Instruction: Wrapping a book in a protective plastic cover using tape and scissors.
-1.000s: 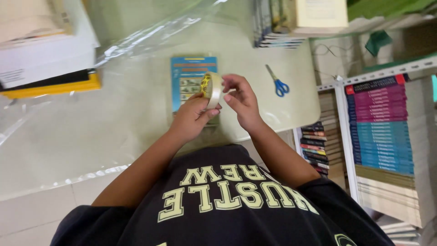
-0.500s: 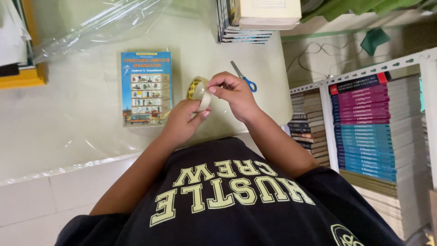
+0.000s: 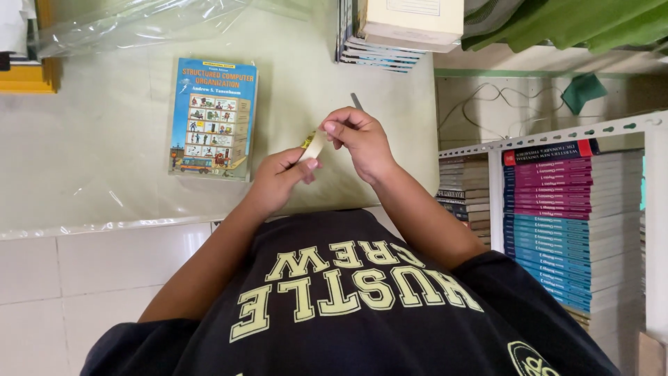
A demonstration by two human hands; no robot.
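yellowish tape roll (image 3: 312, 145), thin and seen edge-on, is pinched between both hands over the table's near edge: left hand (image 3: 280, 179) fingers closed on it below, right hand (image 3: 360, 141) gripping above. glossy blue paperback (image 3: 213, 118) lies flat just left on pale green table (image 3: 104, 167).

place: bookshop stockroom | evidence: shelved book stacks (image 3: 557, 209), plastic-covered table (image 3: 104, 174), wrapped paperback (image 3: 213, 118)

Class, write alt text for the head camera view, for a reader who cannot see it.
Seen from above, a person's left hand and right hand hold a roll of tape between them over a pale table. A blue book lies flat to the left, and shelves of stacked books stand on the right.
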